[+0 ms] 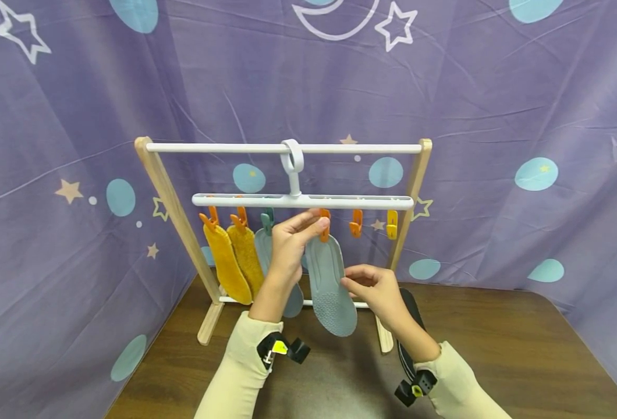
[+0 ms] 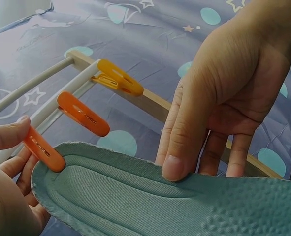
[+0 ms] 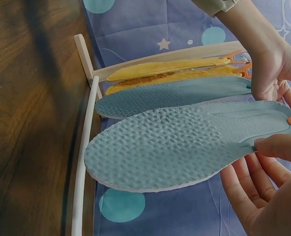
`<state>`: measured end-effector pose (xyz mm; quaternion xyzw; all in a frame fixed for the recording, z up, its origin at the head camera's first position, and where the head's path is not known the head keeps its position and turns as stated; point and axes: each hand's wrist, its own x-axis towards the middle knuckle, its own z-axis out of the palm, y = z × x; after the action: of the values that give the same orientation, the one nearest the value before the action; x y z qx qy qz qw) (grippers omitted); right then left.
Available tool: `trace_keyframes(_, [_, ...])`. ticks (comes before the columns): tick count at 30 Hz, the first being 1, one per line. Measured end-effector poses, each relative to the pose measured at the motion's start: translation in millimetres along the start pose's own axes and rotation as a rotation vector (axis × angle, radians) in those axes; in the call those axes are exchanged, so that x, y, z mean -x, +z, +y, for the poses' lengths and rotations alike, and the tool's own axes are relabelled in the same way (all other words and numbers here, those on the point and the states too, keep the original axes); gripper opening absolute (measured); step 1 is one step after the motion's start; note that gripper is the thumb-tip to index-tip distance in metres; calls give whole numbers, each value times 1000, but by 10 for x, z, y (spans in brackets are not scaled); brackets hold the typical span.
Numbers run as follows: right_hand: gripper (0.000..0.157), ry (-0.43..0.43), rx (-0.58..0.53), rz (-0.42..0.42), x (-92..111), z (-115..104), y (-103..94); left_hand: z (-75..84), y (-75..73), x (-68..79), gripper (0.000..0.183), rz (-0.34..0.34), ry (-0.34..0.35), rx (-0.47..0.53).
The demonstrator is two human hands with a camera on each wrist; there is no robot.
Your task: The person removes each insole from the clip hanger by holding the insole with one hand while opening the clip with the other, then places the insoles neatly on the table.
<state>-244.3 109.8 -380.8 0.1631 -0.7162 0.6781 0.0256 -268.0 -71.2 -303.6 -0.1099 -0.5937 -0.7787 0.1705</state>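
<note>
L hand (image 1: 289, 247): thumb + fingers pinch an orange plastic peg (image 1: 325, 226), set over the narrow top end of a grey-blue, fabric-faced, dimpled insole (image 1: 328, 285). R hand (image 1: 376, 289): pinches the same insole's side edge, approx. midway, thumb in front, fingers behind. Position: insole hangs under the white plastic hanger (image 1: 235, 201), R of hanger centre. Handling (est.): light, flexible, prob. neither slippery nor fragile; best held by side edge nr narrow end to limit swing. L of hanger centre, below: second grey-blue insole (image 1: 262, 247) w/ green peg (image 1: 267, 221); two plush yellow insoles (image 1: 228, 265) beyond. Under hanger's R end: spare orange peg (image 1: 356, 224), yellow peg (image 1: 392, 225). Around hanger: pale wooden stand (image 1: 174, 203) on brown wooden table (image 1: 497, 337).
</note>
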Motion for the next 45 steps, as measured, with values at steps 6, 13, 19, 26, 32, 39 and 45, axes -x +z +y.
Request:
trace_keyframes(6, [22,-1,3,14,-2,-8,-4,5,11,-11,30,10,7,-2])
trace_keyframes(13, [22,-11,9,8,-16,-5,-2,-6,11,-28,30,23,12,-4])
trace_keyframes(19, [22,-12,3,10,-21,-4,-3,0,27,-22,30,23,12,-8])
trace_keyframes(26, [22,-3,-4,15,-26,4,-1,4,39,-21,28,16,21,-3])
trace_keyframes(32, [22,6,-13,19,-25,6,5,-1,46,-23,28,16,27,2])
trace_keyframes(39, [22,14,-12,24,-29,9,6,-7,52,-31,28,20,32,12])
trace_keyframes(45, [23,24,-19,26,-29,21,7,-6,63,-35,29,42,32,12])
